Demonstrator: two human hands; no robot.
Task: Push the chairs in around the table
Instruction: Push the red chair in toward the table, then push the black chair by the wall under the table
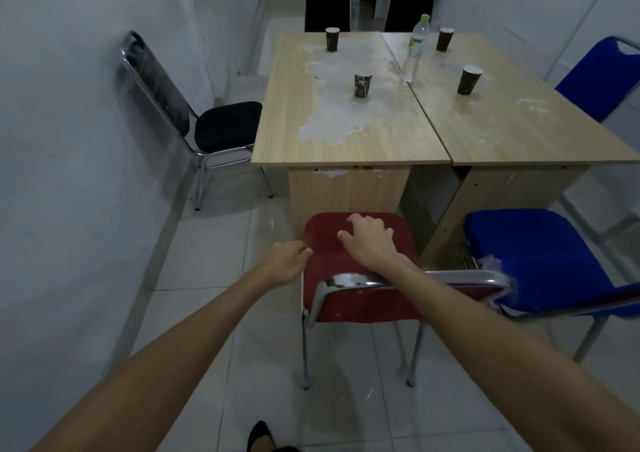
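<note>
— Red seat under both hands?
— Yes. The left hand (285, 261) curls round the red chair (349, 243) seat's left edge; the right hand (369, 240) rests on the cushion, fingers spread.
— And the chair?
— Just before the table (349, 129), seat near its end panel, beside a blue chair (540, 257).

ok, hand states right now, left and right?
Left hand: closed, grip on the left edge of the red chair seat.
Right hand: open, fingers spread over the seat; contact cannot be told.

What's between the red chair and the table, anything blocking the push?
Nothing loose visible on the floor. But the red padded chair faces the solid wooden panel under the left table, its front edge about there, so it probably can't tuck under much further.
</note>
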